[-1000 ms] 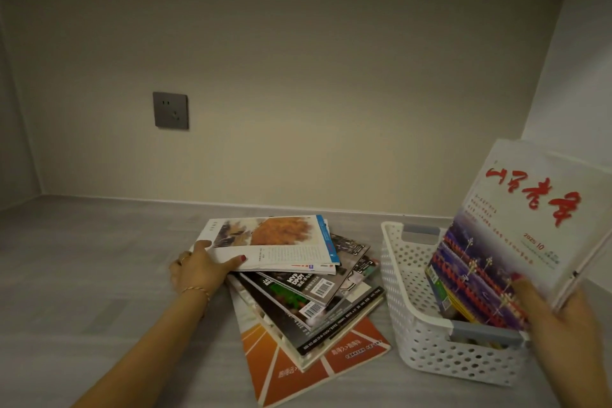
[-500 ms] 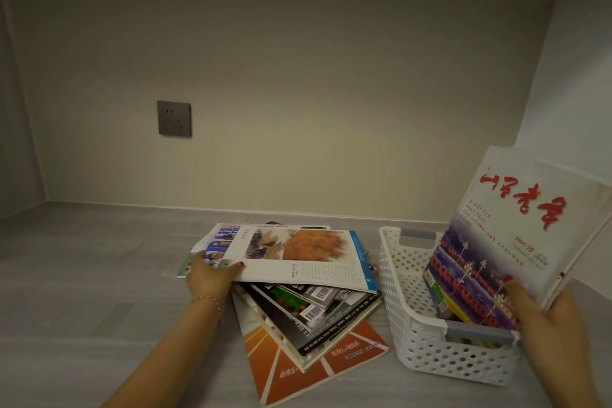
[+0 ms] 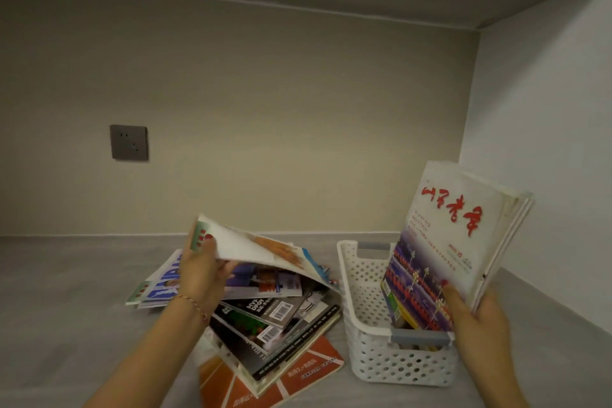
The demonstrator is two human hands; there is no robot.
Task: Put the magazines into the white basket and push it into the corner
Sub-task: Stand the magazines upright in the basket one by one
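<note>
A white perforated basket point(image 3: 371, 351) with grey handles stands on the grey shelf at the right. My right hand point(image 3: 477, 318) grips a few magazines point(image 3: 460, 242) standing upright in the basket, the front one white with red characters. To the left lies a loose pile of magazines point(image 3: 275, 325), an orange one at the bottom. My left hand point(image 3: 202, 272) pinches the left edge of the top magazine point(image 3: 265, 252) and holds it lifted, bent and tilted above the pile.
A grey wall socket point(image 3: 129, 142) sits on the back wall at the left. The white side wall point(image 3: 543, 142) meets the back wall just behind and right of the basket. More magazines point(image 3: 159, 288) fan out left of the pile.
My left hand has taken hold of the top magazine and raised its left edge off the pile, uncovering magazines beneath. The right hand still holds the upright magazines in the basket.
</note>
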